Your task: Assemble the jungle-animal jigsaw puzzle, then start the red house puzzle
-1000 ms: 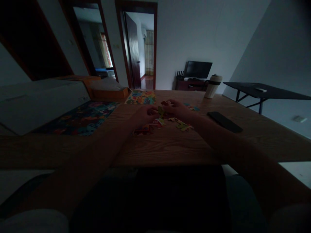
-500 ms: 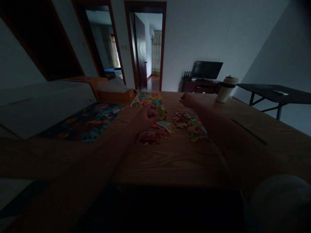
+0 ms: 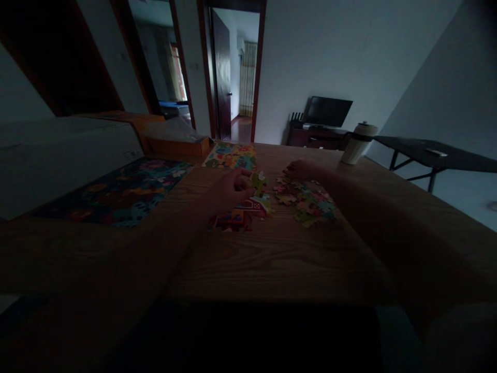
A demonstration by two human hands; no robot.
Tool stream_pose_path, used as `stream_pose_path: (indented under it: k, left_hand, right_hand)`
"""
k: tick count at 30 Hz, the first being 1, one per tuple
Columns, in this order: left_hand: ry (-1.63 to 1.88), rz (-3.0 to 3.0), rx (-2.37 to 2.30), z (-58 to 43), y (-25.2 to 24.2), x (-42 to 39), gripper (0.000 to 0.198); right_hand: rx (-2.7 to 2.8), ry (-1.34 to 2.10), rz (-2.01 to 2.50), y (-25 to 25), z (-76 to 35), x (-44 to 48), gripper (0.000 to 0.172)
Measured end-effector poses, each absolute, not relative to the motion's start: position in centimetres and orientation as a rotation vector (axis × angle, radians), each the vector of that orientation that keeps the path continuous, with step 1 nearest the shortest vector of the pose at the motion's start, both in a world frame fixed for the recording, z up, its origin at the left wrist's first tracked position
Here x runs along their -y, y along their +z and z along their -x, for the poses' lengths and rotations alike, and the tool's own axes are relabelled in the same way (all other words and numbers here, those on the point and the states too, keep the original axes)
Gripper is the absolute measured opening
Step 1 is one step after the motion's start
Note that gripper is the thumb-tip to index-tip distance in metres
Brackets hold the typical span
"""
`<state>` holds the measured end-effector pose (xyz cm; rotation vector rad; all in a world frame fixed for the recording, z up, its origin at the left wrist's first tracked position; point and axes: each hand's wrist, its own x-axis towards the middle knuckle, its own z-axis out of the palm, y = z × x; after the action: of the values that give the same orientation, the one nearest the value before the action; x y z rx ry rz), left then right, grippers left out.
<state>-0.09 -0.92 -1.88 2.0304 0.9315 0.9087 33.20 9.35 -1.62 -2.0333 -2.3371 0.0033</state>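
Note:
In the head view, my left hand (image 3: pixel 233 189) is closed, thumb and fingers curled at the edge of a green puzzle piece (image 3: pixel 259 183). Just below it lies a partly joined jigsaw section (image 3: pixel 233 220) with a red barn picture. My right hand (image 3: pixel 301 170) has its fingers pinched together at the far end of a heap of loose puzzle pieces (image 3: pixel 308 204). What those fingertips hold, if anything, is too dark and small to make out.
A colourful picture sheet (image 3: pixel 229 155) lies beyond my left hand, and a darker one (image 3: pixel 132 191) to the left. A white box (image 3: pixel 70 160), an orange tray (image 3: pixel 180 146) and a light-coloured tumbler (image 3: pixel 359 145) stand on the wooden table (image 3: pixel 272 264).
My right hand has come slightly down and nearer to the heap. The left hand stays by the green piece, shifted little. The whole view has tilted slightly.

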Motion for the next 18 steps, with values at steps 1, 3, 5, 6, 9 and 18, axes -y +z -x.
stream_pose_path:
  k: [1, 3, 5, 6, 9, 18]
  left_hand:
    - [0.909, -2.044, -0.925, 0.0, -1.7, 1.0, 0.045]
    - [0.916, -2.073, -0.914, -0.3, -1.5, 1.2, 0.048]
    - [0.914, -2.089, -0.916, -0.6, -1.5, 1.4, 0.052]
    - [0.901, -2.097, -0.924, -0.7, -1.6, 1.4, 0.054]
    - [0.766, -2.155, -0.952, -1.0, -1.7, 1.8, 0.059]
    - [0.343, -2.493, -0.809, -5.6, -0.7, 4.0, 0.051]
  right_hand:
    - [2.369, 0.058, 2.009, -1.1, -33.8, -8.2, 0.037]
    - [2.368, 0.225, 1.947, -0.1, -35.1, -5.8, 0.032]
    - [2.277, 0.372, 1.886, 0.6, -36.4, -3.7, 0.029]
    - [2.196, 0.42, 1.872, 0.8, -37.1, -2.7, 0.027]
    - [1.944, 0.524, 1.891, 0.8, -38.6, -0.7, 0.025]
    - [1.958, 0.02, 2.344, -1.1, -41.8, -0.9, 0.024]
